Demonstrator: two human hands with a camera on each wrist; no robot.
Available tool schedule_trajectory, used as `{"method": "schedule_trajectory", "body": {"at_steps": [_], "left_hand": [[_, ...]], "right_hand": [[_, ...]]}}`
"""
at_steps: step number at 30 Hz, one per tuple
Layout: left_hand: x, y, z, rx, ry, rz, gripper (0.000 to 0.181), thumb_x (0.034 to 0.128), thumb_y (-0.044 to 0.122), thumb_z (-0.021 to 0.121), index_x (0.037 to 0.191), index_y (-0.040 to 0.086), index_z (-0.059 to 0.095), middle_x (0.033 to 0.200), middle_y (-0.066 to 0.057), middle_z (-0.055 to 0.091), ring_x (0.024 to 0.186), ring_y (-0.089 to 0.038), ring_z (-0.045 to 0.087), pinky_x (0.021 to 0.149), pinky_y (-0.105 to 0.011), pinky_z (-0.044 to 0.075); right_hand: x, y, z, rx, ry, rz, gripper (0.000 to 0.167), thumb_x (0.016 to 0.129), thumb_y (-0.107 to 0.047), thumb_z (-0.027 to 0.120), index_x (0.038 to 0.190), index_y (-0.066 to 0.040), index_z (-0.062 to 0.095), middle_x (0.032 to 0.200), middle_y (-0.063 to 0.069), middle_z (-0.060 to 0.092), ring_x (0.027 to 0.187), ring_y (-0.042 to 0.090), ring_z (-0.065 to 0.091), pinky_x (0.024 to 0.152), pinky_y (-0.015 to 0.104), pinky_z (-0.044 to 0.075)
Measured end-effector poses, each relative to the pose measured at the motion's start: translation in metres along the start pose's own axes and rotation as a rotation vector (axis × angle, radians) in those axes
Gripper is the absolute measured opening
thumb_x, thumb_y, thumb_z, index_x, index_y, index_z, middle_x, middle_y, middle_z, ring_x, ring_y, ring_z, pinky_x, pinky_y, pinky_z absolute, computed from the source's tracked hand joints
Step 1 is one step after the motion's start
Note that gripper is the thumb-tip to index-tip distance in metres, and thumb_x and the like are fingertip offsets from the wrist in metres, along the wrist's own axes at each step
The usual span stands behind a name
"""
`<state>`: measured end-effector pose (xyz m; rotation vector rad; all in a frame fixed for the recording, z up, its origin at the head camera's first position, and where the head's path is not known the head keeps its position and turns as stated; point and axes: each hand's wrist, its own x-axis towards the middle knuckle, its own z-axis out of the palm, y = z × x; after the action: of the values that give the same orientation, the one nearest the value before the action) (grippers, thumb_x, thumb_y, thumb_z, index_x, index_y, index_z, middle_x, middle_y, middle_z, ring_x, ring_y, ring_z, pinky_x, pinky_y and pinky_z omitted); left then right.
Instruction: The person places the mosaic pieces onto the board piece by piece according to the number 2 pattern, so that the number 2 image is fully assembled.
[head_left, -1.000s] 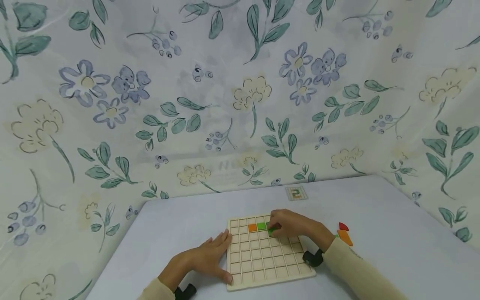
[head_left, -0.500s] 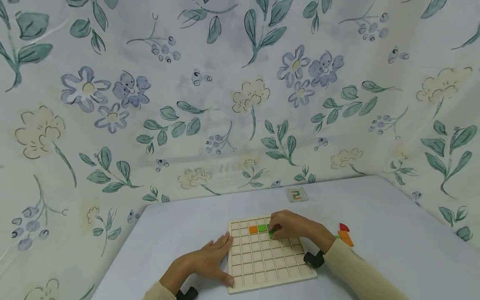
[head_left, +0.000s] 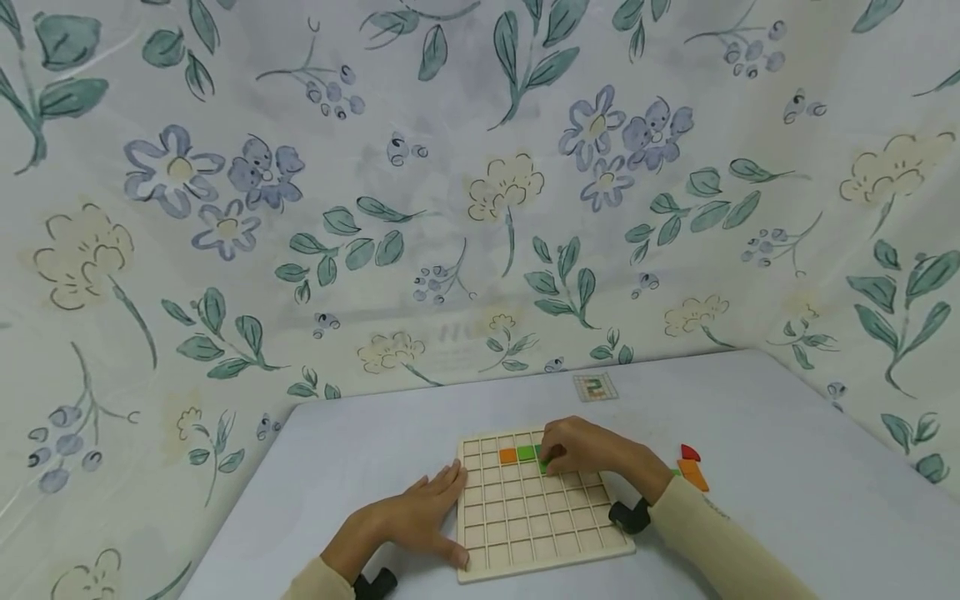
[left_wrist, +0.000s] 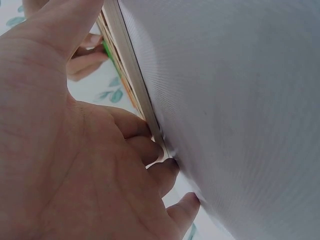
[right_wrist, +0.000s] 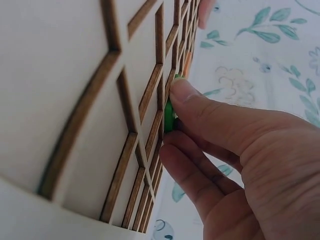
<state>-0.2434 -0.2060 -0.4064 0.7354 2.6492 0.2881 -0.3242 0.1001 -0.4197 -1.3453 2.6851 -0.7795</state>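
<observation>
A pale wooden grid board (head_left: 536,527) lies on the white table. My left hand (head_left: 422,515) rests with fingers spread along its left edge, thumb near the lower left corner; in the left wrist view the fingertips touch the board's side. Over the upper right of the grid, my right hand (head_left: 576,446) pinches a green tile (right_wrist: 169,116) against the cells, its shape partly hidden by the fingers. Left of it, an orange square tile (head_left: 508,456) and a light green square tile (head_left: 526,452) sit side by side in cells of the same row.
Right of the board, beyond the right wrist, lie a red piece (head_left: 691,452), orange pieces (head_left: 693,476) and a partly hidden green one. A small pattern card (head_left: 596,387) lies behind the board. A floral cloth (head_left: 465,250) hangs around the table (head_left: 360,442).
Both hands stay almost where they were, the right still pinching the green tile at the same place on the board. The head view shifts slightly.
</observation>
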Motion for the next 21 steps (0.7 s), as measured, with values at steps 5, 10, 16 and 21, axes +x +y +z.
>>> {"method": "schedule_trajectory", "body": {"at_steps": [5,10,16,21], "left_hand": [[0.0004,-0.0012,0.0003,-0.009,0.003,-0.003,0.122,0.0737,0.063,0.078,0.158,-0.001,0.018,0.167,-0.020,0.012,0.156,-0.035,0.013,0.124,-0.058,0.015],[0.0006,-0.0024,0.0012,-0.019,0.010,0.000,0.122,0.0733,0.062,0.079,0.158,-0.002,0.018,0.167,-0.020,0.012,0.156,-0.034,0.013,0.124,-0.058,0.015],[0.0004,-0.0010,0.0012,-0.025,0.004,-0.003,0.122,0.0735,0.062,0.079,0.158,-0.002,0.018,0.167,-0.020,0.012,0.156,-0.035,0.013,0.124,-0.058,0.014],[0.0006,-0.0001,0.0000,-0.011,-0.001,-0.006,0.121,0.0744,0.063,0.078,0.158,-0.001,0.018,0.167,-0.019,0.012,0.156,-0.034,0.013,0.124,-0.058,0.015]], "right_hand": [[0.0013,-0.0013,-0.0004,-0.018,0.000,0.007,0.005,0.084,-0.012,0.080,0.086,-0.013,0.075,0.082,-0.010,0.062,0.072,-0.004,0.052,0.067,0.016,0.051],[0.0038,-0.0014,-0.0004,-0.060,-0.002,0.018,0.017,0.084,-0.012,0.080,0.073,-0.015,0.068,0.073,-0.013,0.054,0.065,-0.003,0.044,0.060,0.015,0.044],[0.0028,-0.0020,-0.0005,-0.059,-0.004,0.039,0.017,0.083,-0.013,0.081,0.072,-0.016,0.068,0.073,-0.014,0.053,0.065,-0.003,0.044,0.061,0.015,0.044],[0.0014,-0.0015,-0.0023,-0.055,-0.003,0.034,0.014,0.084,-0.010,0.080,0.075,-0.015,0.071,0.076,-0.012,0.057,0.067,-0.003,0.047,0.063,0.016,0.047]]}}
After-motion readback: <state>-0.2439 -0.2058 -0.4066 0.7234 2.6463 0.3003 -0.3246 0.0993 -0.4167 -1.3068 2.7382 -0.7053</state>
